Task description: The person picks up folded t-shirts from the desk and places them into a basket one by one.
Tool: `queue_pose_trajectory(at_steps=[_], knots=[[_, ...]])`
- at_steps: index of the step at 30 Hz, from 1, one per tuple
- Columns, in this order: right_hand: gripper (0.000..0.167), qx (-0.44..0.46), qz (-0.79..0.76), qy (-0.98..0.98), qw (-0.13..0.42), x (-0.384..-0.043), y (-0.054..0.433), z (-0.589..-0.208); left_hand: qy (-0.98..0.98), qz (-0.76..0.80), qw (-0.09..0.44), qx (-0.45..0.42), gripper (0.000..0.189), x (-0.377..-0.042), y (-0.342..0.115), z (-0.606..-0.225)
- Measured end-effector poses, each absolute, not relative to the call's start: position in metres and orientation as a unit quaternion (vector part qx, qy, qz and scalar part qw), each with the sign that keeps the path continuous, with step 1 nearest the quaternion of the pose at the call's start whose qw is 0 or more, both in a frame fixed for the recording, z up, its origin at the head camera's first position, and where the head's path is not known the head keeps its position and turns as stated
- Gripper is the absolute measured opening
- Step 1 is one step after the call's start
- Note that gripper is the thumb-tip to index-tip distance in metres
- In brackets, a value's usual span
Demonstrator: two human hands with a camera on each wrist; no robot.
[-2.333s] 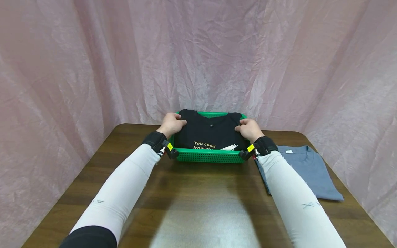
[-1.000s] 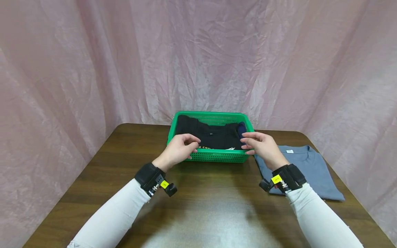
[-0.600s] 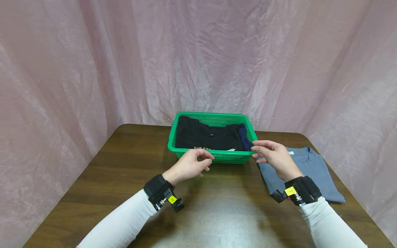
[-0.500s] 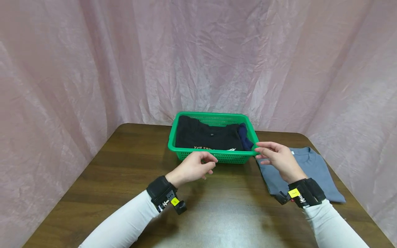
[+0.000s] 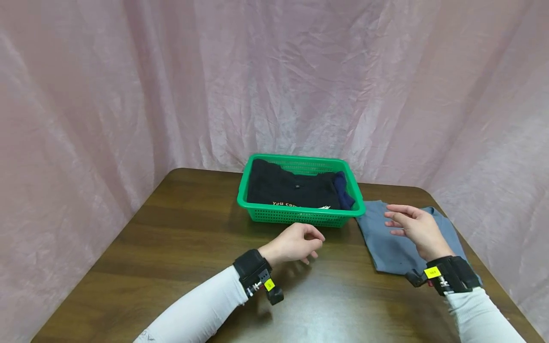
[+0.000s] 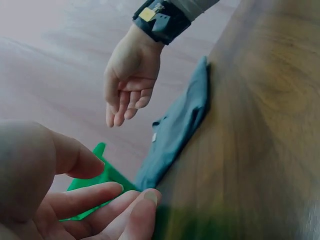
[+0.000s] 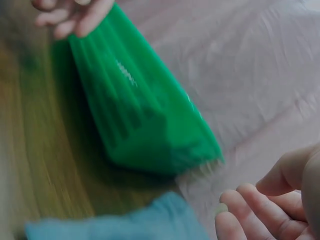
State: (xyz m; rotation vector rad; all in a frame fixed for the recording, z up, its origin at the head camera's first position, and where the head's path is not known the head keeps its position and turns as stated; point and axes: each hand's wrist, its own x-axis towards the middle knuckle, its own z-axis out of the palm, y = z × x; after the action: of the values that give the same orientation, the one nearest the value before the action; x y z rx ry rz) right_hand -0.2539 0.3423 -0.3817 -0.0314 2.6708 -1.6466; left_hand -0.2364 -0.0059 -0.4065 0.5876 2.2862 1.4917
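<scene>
My left hand [image 5: 296, 244] hovers over the table just in front of the green basket [image 5: 300, 218], fingers loosely bent and holding nothing. Above the folded blue-grey T-shirt [image 5: 388, 243] is my right hand [image 5: 418, 227], its fingers relaxed with nothing between them. It covers part of that shirt's collar in the head view. Inside the basket lies a folded black T-shirt [image 5: 291, 188] with printed lettering, partly cut off by the front rim. A navy cloth [image 5: 343, 191] shows at its right side. The left wrist view also catches the right hand [image 6: 134, 75] over the shirt.
The brown wooden table [image 5: 180, 238] spans the scene, with the basket near its back edge and the blue-grey shirt close to its right edge. A pink curtain [image 5: 274, 81] hangs right behind.
Both hands let go of the black T-shirt, now lower in the basket, and drew back. Since then they have moved rightward, the right one coming over the blue-grey T-shirt.
</scene>
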Motion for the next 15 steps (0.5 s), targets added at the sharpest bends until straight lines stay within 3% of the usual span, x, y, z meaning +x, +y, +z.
queue_pose_trajectory(at_steps=[15], knots=[[0.059,0.081,-0.46,0.883,-0.051,-0.258,0.422,-0.404,0.799,0.532,0.198,0.197,0.019,-0.24,0.054,-0.42]])
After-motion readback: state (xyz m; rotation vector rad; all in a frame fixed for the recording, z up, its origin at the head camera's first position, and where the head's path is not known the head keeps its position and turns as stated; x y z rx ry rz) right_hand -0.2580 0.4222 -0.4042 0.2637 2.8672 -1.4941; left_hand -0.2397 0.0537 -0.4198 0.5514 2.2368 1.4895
